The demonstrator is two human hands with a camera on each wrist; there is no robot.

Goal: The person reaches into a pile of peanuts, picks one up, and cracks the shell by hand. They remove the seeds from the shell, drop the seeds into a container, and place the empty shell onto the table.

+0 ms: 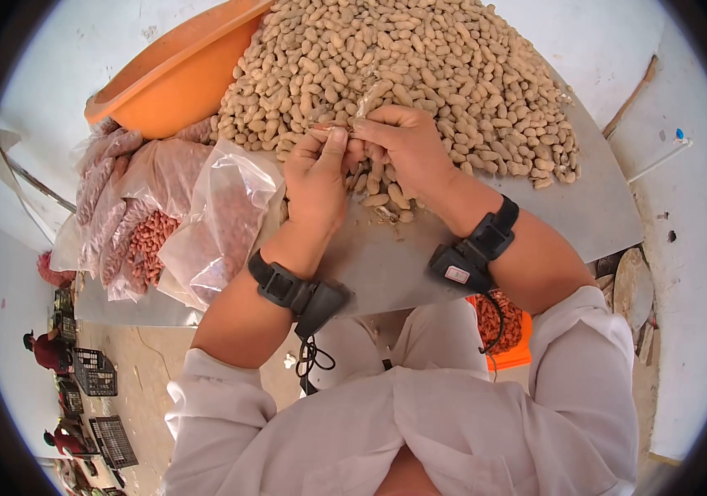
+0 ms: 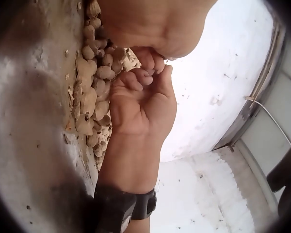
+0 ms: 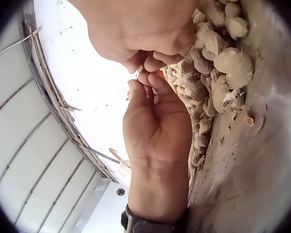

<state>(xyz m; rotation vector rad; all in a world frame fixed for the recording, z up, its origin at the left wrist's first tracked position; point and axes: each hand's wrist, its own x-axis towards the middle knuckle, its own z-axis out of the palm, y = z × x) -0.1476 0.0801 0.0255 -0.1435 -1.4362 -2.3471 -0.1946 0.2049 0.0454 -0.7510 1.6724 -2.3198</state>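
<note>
Both hands meet fingertip to fingertip above the near edge of a big heap of unshelled peanuts (image 1: 452, 91). My left hand (image 1: 316, 178) has its fingers curled in, with the thumb pressed near the index finger. Facing it, my right hand (image 1: 411, 149) pinches with thumb and forefinger. Between the fingertips a small pale bit of a peanut (image 3: 139, 71) peeks out in the right wrist view; the fingers hide most of it. In the left wrist view the curled fingers of both hands nearly touch.
Left of the heap lie plastic bags (image 1: 229, 215) of shelled red kernels (image 1: 151, 240). Behind them an orange basin (image 1: 167, 91) leans tilted. Below the metal table (image 1: 378, 264), an orange container (image 1: 518, 355) holds reddish kernels. Black crates (image 1: 95, 372) and two people are at the far left.
</note>
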